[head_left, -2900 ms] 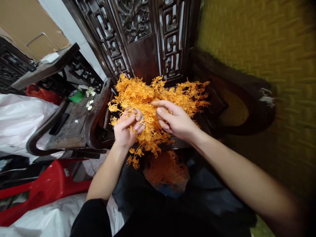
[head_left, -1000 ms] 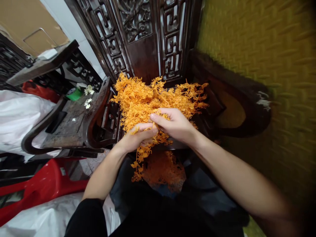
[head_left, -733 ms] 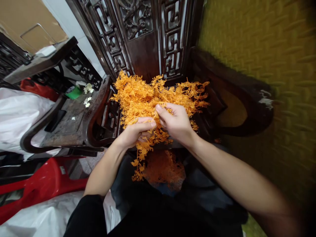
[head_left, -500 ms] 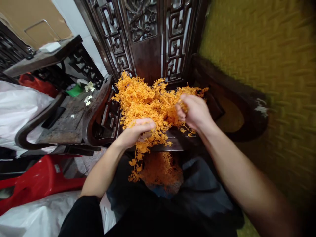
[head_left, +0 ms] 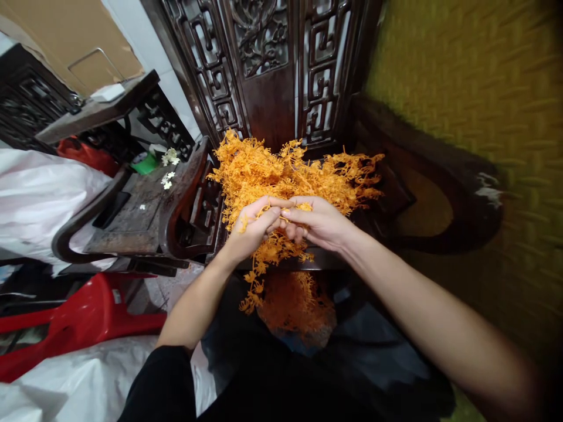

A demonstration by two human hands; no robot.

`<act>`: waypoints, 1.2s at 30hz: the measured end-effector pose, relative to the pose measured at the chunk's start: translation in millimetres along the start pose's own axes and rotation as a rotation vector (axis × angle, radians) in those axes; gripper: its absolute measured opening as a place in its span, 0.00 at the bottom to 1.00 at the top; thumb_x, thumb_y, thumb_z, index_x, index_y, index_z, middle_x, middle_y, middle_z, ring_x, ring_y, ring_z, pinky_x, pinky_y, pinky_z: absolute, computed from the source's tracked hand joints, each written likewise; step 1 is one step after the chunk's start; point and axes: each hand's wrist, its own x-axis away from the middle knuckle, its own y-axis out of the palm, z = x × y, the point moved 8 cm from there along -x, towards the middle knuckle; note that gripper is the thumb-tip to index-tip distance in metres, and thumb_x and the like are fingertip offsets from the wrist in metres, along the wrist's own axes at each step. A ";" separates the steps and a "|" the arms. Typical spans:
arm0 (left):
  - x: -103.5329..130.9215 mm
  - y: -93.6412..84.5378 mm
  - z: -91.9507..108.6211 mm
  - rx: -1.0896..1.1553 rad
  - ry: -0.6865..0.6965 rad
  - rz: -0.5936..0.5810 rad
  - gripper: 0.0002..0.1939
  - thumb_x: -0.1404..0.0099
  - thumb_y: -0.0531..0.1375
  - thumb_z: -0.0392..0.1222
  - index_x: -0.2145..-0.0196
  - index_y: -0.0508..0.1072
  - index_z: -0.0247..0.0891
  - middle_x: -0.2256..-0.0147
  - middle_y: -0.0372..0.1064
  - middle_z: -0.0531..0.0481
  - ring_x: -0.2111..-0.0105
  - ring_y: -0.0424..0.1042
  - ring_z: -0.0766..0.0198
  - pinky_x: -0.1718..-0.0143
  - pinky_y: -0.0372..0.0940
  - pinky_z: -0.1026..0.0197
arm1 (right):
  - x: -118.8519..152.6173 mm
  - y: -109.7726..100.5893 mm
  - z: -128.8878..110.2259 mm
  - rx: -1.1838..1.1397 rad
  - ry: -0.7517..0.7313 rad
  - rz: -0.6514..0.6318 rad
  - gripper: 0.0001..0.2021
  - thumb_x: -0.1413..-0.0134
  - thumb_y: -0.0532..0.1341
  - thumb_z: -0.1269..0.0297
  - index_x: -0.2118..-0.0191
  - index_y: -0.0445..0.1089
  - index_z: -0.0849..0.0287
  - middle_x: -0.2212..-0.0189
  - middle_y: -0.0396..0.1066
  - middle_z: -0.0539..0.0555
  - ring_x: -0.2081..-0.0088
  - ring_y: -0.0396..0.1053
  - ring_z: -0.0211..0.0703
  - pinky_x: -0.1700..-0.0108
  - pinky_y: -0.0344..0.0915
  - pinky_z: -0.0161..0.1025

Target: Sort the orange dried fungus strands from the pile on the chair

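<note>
A heap of orange plastic-looking sprigs, branching and frilly, covers the seat of a dark carved wooden chair. In front of the heap my two hands meet, fingertips touching. My left hand is closed on orange sprigs, bits of which show between thumb and fingers. My right hand pinches orange pieces too, its thumb against the left fingertips. A strand of sprigs hangs below the left hand over the seat's front edge. Further orange pieces lie lower down between my knees.
At left stands a second wooden chair bearing a green tape roll, small cream pieces and a dark flat object. A red plastic stool and white sacks are lower left. A yellow woven-patterned surface rises at right.
My right hand has come left and down from the heap's right side to meet my left hand. The view has shifted slightly, moving the scene rightward.
</note>
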 end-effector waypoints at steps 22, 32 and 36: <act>-3.6 -16.6 -6.4 0.279 -0.148 -0.002 0.27 0.48 0.74 0.38 0.56 0.64 0.42 0.66 0.74 0.52 0.69 0.74 0.67 0.70 0.65 0.66 | 2.3 -23.3 -26.4 -0.245 -0.178 0.216 0.12 0.52 0.72 0.68 0.61 0.73 0.59 0.70 0.69 0.48 0.74 0.63 0.29 0.79 0.58 0.26; -12.9 -21.4 -9.4 0.286 -0.087 0.109 0.14 0.44 0.72 0.40 0.65 0.72 0.34 0.68 0.70 0.52 0.66 0.77 0.64 0.67 0.70 0.63 | 7.6 -20.7 -31.4 0.092 -0.232 0.260 0.32 0.43 0.54 0.29 0.78 0.62 0.55 0.85 0.49 0.45 0.85 0.43 0.31 0.84 0.38 0.35; -12.7 -18.7 -9.1 0.301 -0.104 0.097 0.15 0.43 0.73 0.41 0.66 0.70 0.35 0.70 0.68 0.53 0.68 0.74 0.67 0.73 0.64 0.67 | 12.6 -18.9 -36.5 0.313 -0.321 0.266 0.23 0.39 0.62 0.42 0.54 0.77 0.58 0.84 0.53 0.43 0.83 0.49 0.32 0.81 0.48 0.34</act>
